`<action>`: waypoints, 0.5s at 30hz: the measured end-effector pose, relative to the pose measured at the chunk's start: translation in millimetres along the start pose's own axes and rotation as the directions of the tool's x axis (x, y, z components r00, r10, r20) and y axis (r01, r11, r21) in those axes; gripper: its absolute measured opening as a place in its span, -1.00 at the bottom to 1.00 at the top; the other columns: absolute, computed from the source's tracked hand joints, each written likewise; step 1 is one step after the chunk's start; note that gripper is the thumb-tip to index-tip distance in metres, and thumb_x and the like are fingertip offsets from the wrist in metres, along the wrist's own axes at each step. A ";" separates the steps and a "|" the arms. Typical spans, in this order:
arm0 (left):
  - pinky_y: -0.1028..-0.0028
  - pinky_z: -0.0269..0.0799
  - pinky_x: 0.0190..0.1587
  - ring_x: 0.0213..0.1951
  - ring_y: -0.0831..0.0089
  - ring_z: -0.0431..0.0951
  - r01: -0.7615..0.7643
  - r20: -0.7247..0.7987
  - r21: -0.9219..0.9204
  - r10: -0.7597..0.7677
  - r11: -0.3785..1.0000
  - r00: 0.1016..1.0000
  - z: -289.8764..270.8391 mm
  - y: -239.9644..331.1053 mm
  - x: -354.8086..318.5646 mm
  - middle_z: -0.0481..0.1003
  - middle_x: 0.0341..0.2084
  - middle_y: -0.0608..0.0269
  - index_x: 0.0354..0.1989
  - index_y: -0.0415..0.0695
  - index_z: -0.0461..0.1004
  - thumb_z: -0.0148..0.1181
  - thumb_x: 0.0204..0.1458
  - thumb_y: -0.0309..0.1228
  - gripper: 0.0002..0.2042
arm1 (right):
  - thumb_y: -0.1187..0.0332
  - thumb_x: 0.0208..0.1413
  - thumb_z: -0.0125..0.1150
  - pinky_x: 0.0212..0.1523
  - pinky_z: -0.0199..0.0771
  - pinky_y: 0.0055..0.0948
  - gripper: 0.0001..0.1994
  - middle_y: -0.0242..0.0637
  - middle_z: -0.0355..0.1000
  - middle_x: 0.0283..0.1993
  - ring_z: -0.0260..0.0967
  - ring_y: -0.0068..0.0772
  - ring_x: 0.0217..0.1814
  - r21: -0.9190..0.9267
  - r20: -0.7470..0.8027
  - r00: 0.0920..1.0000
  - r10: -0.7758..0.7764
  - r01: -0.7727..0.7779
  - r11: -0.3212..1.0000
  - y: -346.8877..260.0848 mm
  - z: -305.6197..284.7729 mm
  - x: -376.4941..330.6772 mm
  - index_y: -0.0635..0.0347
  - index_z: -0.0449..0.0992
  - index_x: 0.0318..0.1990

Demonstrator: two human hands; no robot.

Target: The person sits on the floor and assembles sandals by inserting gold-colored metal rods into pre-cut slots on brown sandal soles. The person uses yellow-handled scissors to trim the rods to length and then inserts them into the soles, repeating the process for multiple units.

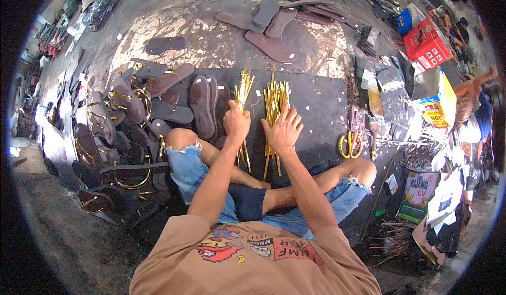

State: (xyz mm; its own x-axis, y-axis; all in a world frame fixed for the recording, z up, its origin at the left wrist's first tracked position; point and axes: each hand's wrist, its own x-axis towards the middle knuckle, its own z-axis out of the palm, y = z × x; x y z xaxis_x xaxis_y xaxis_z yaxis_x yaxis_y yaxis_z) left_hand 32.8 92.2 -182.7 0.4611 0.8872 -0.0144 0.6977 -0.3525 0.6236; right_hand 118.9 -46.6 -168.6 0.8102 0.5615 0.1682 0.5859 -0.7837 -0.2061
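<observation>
My left hand (236, 122) is closed around a bundle of thin gold strips (244, 90), whose ends stick out above and below the fist. Just to its right, my right hand (284, 131) lies with its fingers spread on a second, wider bundle of gold strips (274, 97). Both bundles point away from me over a dark mat (316, 102), between my crossed legs and the far soles. Left of my left hand, brown sandal soles (201, 105) lie side by side.
A heap of sandals with gold straps (129, 102) fills the left side. Loose soles (271, 47) lie ahead, and one dark sole (166, 45) further left. Yellow-handled scissors (350, 145) rest by my right knee. Beyond them are a red box (429, 44) and a yellow-and-white box (440, 97).
</observation>
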 end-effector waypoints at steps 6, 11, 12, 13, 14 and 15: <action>-0.06 0.54 -0.07 -0.26 -0.27 0.64 -0.050 -0.057 -0.369 0.031 0.928 0.998 -12.0 -29.5 10.8 0.61 -0.35 -0.29 0.04 -0.30 0.36 0.34 0.30 -0.16 -0.55 | 0.14 0.22 0.33 0.25 0.34 0.05 -0.24 -0.05 0.35 0.32 0.30 0.05 0.31 -0.021 -0.100 0.988 0.119 -0.121 0.992 50.5 25.0 33.4 0.11 0.21 0.53; 0.52 0.44 -0.47 -0.53 0.56 0.51 -0.199 -0.215 -0.683 0.067 0.703 0.974 -56.7 46.8 -12.0 0.50 -0.44 0.27 0.15 -0.22 0.36 0.31 0.37 -0.33 -0.66 | 0.16 0.18 0.38 0.46 0.15 0.17 -0.16 0.10 0.20 0.47 0.12 0.21 0.51 0.147 -0.161 0.936 0.314 -0.292 0.945 75.3 -0.4 35.0 0.17 0.13 0.55; 0.59 0.41 -0.47 -0.52 0.65 0.49 -0.323 -0.321 -0.606 0.148 0.727 0.936 -57.4 46.5 -9.4 0.48 -0.42 0.31 0.16 -0.20 0.35 0.30 0.37 -0.37 -0.67 | 0.16 0.17 0.39 0.50 0.10 0.18 -0.14 0.15 0.17 0.50 0.08 0.25 0.54 0.151 -0.223 0.930 0.293 -0.264 0.953 63.1 -9.1 32.7 0.19 0.11 0.56; 0.57 0.44 -0.45 -0.51 0.63 0.50 -0.399 -0.374 -0.591 0.199 0.702 0.906 -56.4 47.0 -13.2 0.49 -0.40 0.30 0.17 -0.19 0.35 0.31 0.35 -0.39 -0.66 | 0.22 0.12 0.42 0.58 -0.01 0.18 -0.12 0.26 0.09 0.54 -0.01 0.34 0.60 0.246 -0.171 0.944 0.282 -0.237 0.940 56.0 -20.6 30.0 0.23 0.10 0.55; 0.55 0.46 -0.43 -0.50 0.62 0.51 -0.474 -0.422 -0.575 0.254 0.667 0.870 -62.2 57.4 -18.0 0.50 -0.38 0.28 0.17 -0.19 0.34 0.33 0.34 -0.40 -0.65 | 0.26 0.11 0.43 0.58 -0.01 0.17 -0.12 0.25 0.11 0.53 -0.01 0.34 0.59 0.339 -0.115 0.978 0.173 -0.125 0.932 54.5 -28.3 26.6 0.24 0.11 0.55; 0.52 0.51 -0.35 -0.47 0.60 0.52 -0.507 -0.418 -0.528 0.311 0.682 0.854 -71.8 68.4 -23.7 0.51 -0.37 0.28 0.20 -0.19 0.33 0.36 0.31 -0.43 -0.61 | 0.29 0.10 0.43 0.58 -0.01 0.15 -0.12 0.24 0.12 0.52 0.00 0.35 0.59 0.434 -0.071 0.996 0.056 -0.020 0.900 54.0 -33.0 22.2 0.24 0.11 0.55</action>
State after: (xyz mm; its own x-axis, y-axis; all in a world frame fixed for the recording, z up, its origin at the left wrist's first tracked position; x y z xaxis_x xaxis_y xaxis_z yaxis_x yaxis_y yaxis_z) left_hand 30.2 68.4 -83.6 0.3817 0.7721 0.5081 -0.0476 -0.5326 0.8450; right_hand 168.0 -85.2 -144.2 0.8386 0.4963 0.2248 0.5188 -0.6013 -0.6077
